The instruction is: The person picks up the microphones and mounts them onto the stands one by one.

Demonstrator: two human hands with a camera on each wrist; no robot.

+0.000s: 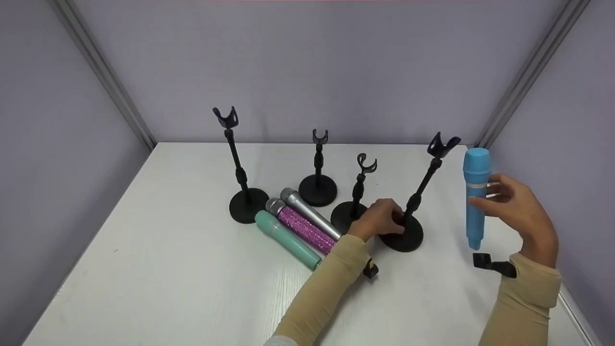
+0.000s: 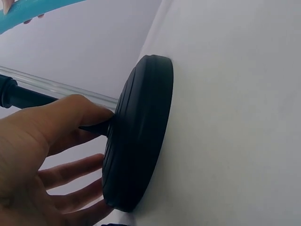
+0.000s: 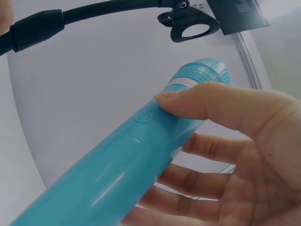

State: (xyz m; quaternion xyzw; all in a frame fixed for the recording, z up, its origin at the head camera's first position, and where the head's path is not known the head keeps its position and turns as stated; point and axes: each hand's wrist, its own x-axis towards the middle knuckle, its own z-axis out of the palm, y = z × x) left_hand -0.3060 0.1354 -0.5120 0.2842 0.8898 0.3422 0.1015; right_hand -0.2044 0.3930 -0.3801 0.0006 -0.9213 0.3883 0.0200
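My right hand (image 1: 521,216) holds a blue toy microphone (image 1: 475,192) upright at the right, thumb on one side and fingers behind, as the right wrist view shows. To its left, my left hand (image 1: 379,218) grips the rightmost black microphone stand (image 1: 406,235) low on its stem. In the left wrist view the thumb lies along the stem and the fingers reach the round base (image 2: 141,132), which sits tilted in that view. The stand's forked clip (image 3: 195,23) is bare and lies above the microphone's head in the right wrist view.
Three more black stands, a left one (image 1: 247,204), a back one (image 1: 318,190) and a middle one (image 1: 346,214), stand with bare clips. A green microphone (image 1: 288,240), a glittery pink one (image 1: 307,228) and a silver one (image 1: 310,214) lie side by side by my left forearm.
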